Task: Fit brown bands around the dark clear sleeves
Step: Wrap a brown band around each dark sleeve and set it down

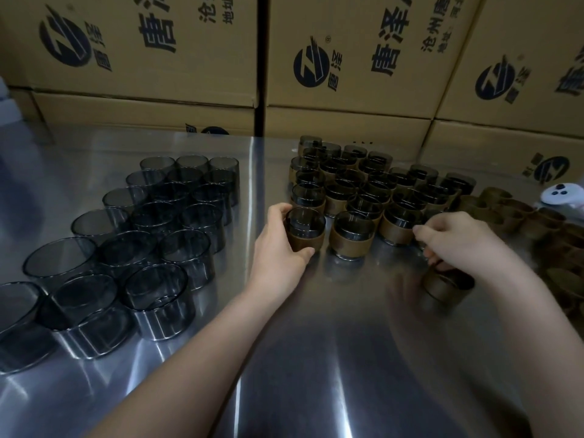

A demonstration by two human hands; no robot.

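A: Left hand (281,245): fingers and thumb clamped round a banded sleeve (305,230). It stands upright on the counter (316,358), at the front-left corner of the finished sleeves (373,191).

B: Right hand (455,238)?

A: Fingers curled down onto the rim of a brown band (445,284) just beneath it, low over the counter. Blurred. Reads as a pinch, not certain.

B: Stock?

A: Bare sleeves (126,235) in rows at the left, well apart from the finished lot. Loose bands (512,210) heaped at the right, beside a white controller (562,194). Cartons (347,58) stacked behind.

B: Handling?

A: Judgement only. The sleeves look thin-walled, rigid, light and smooth, so probably slippery and liable to crack if squeezed hard or knocked together. Take one round the lower wall, thumb opposite fingers, with light pressure. The bands look soft and a bit springy. Hold the rim at two sides, open it out, and slide it squarely over the sleeve's end so it doesn't sit crooked.

B: Risk?

A: The sleeves stand touching in their rows. A careless reach could topple the neighbours.
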